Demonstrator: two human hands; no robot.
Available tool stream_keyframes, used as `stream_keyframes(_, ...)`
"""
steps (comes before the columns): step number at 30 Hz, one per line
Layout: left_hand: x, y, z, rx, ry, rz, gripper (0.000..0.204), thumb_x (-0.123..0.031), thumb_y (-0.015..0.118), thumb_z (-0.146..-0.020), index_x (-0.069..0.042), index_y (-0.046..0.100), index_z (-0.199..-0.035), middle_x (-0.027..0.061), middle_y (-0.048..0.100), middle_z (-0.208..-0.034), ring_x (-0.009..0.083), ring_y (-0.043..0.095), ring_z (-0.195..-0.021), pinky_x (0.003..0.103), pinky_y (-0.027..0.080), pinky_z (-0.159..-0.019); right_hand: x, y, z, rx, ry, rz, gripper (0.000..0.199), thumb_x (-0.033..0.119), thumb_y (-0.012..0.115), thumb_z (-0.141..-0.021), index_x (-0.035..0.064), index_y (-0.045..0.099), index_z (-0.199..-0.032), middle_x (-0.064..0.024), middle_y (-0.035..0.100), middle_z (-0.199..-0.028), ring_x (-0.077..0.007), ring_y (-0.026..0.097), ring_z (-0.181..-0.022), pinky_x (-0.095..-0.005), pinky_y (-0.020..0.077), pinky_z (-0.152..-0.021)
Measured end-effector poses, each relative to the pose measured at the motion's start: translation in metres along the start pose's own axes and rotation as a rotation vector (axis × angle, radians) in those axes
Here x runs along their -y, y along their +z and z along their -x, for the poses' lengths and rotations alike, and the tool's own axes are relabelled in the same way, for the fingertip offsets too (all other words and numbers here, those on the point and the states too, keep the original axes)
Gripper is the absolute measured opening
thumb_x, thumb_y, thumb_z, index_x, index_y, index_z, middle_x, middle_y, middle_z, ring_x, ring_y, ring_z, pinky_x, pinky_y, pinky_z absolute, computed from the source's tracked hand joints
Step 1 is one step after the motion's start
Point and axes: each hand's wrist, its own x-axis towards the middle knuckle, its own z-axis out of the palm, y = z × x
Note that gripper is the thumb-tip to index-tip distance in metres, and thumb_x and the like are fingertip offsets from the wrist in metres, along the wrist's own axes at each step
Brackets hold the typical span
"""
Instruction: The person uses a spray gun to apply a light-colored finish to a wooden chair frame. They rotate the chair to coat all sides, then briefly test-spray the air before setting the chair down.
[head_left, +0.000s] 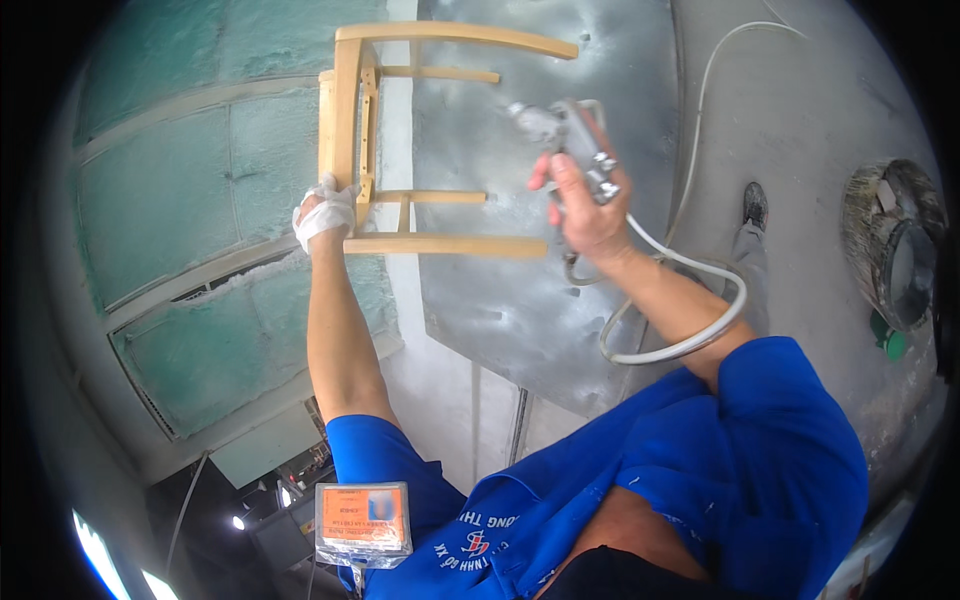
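Plainly, both hands are occupied: the right hand (592, 212) has its grip closed around a grey spray gun (572, 135), somewhat blurred, trigger contact unclear; the left hand (327, 208), in a white covering (343, 203) that could be glove or cloth, grips the lower corner of a wooden chair frame (346, 125). Frame is pale timber, lying on its side in view, legs pointing right: two thicker members at top and bottom, two thinner ones between. Gun is to the right of the frame, well apart from its held corner, nozzle end facing left toward the legs. Pale hose (738, 300) loops by the right forearm and runs up along the grey floor (810, 110). Behind the legs, a smudged grey metal sheet (520, 310); to the left, teal panels (165, 210) in pale framing. Farther right, a dark shoe (755, 205), then a crusted round container (860, 225) with a green object (893, 345) just beside it. Nearest the camera, blue shirt (640, 450) and clear-sleeved orange badge (362, 515).
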Motion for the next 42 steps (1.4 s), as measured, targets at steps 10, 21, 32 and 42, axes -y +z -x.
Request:
stream_keyframes(10, -0.078, 0.021, 0.062, -0.21, 0.095, 0.133, 0.063, -0.05, 0.076, -0.088, -0.021, 0.064, -0.143, 0.015, 0.07, -0.13, 0.0353, 0.068, -0.12, 0.048, 0.05, -0.102, 0.101, -0.206, 0.036, -0.288, 0.168, 0.582, 0.056, 0.019, 0.06, -0.106, 0.0068, 0.045, -0.159, -0.0037, 0.069, -0.091, -0.0063, 0.06, -0.07, -0.0206, 0.0453, -0.05)
stream_keyframes(21, -0.243, 0.064, 0.132, -0.447, 0.296, 0.419, 0.021, -0.014, 0.076, -0.081, -0.008, 0.073, -0.101, 0.0137, 0.07, -0.077, 0.0335, 0.069, -0.077, 0.047, 0.053, -0.071, 0.266, -0.216, -0.04, 0.211, 0.162, 0.446, 0.066, 0.029, 0.062, -0.103, 0.003, 0.041, -0.161, -0.0064, 0.069, -0.095, -0.0105, 0.067, -0.08, -0.0218, 0.046, -0.047)
stream_keyframes(32, -0.46, -0.007, 0.224, -0.154, 1.375, 0.898, 0.015, -0.012, 0.063, -0.089, -0.013, 0.071, -0.102, 0.0113, 0.075, -0.104, 0.0359, 0.07, -0.099, 0.048, 0.055, -0.083, 0.258, -0.161, -0.192, 0.193, 0.347, 0.454, 0.046, 0.037, 0.065, -0.103, 0.0076, 0.058, -0.137, -0.0044, 0.07, -0.094, -0.0115, 0.068, -0.078, -0.0234, 0.0447, -0.047)
stream_keyframes(42, -0.433, 0.021, 0.2, 0.783, 0.953, 0.873, 0.035, -0.032, 0.069, -0.091, -0.017, 0.076, -0.122, 0.0146, 0.075, -0.122, 0.0354, 0.069, -0.115, 0.046, 0.049, -0.105, 0.186, -0.242, -0.278, -0.061, 0.538, 0.945, 0.033, 0.034, 0.062, -0.102, 0.0128, 0.062, -0.127, -0.0006, 0.068, -0.089, -0.0115, 0.065, -0.074, -0.029, 0.0448, -0.053)
